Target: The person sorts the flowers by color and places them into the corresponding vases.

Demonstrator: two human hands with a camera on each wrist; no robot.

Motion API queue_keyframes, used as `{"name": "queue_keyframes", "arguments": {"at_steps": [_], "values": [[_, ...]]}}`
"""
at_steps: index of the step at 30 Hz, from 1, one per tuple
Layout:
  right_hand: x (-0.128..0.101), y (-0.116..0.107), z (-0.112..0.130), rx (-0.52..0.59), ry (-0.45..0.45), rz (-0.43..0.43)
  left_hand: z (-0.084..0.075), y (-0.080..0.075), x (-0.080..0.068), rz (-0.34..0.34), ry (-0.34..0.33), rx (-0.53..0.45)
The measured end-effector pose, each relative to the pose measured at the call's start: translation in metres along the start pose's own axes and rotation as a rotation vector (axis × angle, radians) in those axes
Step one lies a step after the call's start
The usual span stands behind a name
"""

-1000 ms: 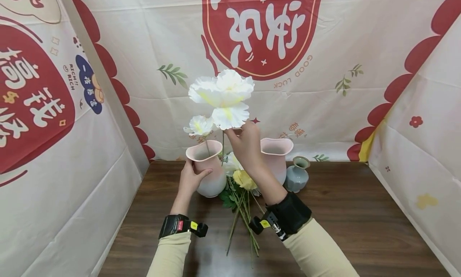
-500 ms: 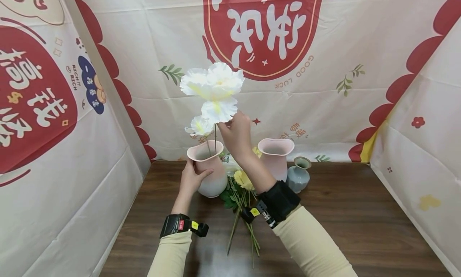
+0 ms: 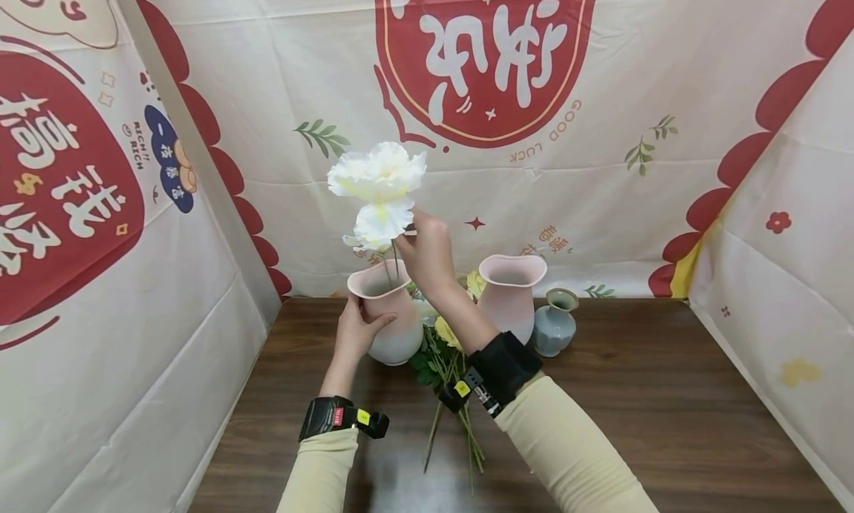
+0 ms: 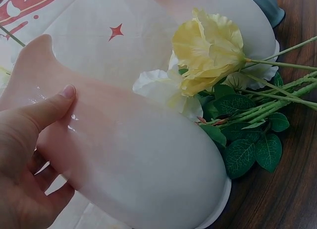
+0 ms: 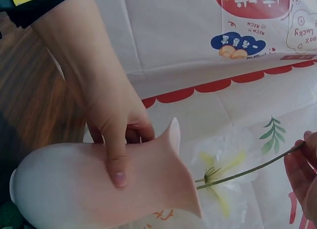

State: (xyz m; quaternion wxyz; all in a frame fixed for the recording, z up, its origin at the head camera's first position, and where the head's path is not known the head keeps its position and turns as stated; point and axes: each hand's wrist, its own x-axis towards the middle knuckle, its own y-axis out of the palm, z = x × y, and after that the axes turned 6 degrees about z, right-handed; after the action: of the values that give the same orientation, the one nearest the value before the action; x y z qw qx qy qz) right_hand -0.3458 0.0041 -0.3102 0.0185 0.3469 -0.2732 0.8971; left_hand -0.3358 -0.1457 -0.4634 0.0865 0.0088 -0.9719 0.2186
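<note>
The left hand point(image 3: 356, 329) grips the neck of the pink vase point(image 3: 390, 316), thumb laid across its front and fingers curled behind. This vase stands on the desk point(image 3: 640, 394) and holds a small white flower point(image 3: 365, 235), whose stem enters its mouth. The right hand point(image 3: 425, 252), above the vase's rim, pinches the thin stem of the large white flower point(image 3: 378, 179); the stem runs down into the vase's mouth, the blooms standing well above it.

Just right of the pink vase lies a bunch of loose flowers point(image 3: 448, 335), one of them yellow, with green leaves, their stems trailing across the desk toward the person. Further right of the pink vase stands a second pink vase point(image 3: 510, 294), nothing visible in its mouth, and beyond that a small blue-grey vase point(image 3: 555, 324).

The interior of the pink vase is not visible in any view. The right forearm covers part of the loose bunch. The right wrist view cuts off most of the right hand.
</note>
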Motion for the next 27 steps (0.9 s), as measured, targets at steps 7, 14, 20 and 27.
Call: {"name": "queue_keyframes", "arguments": {"at_steps": [7, 14, 20, 27], "values": [[-0.005, 0.002, -0.014, -0.082, 0.129, 0.138, 0.001, 0.001, 0.0, -0.01, 0.0, 0.012], [-0.02, -0.004, -0.041, -0.089, 0.231, 0.21, 0.002, 0.003, -0.001, -0.047, 0.048, 0.035], [-0.033, -0.014, -0.056, -0.11, 0.27, 0.239, -0.001, 0.001, -0.004, -0.049, 0.021, 0.114], [-0.048, -0.018, -0.07, -0.133, 0.286, 0.25, 0.001, -0.001, -0.003, -0.037, 0.031, 0.106]]}}
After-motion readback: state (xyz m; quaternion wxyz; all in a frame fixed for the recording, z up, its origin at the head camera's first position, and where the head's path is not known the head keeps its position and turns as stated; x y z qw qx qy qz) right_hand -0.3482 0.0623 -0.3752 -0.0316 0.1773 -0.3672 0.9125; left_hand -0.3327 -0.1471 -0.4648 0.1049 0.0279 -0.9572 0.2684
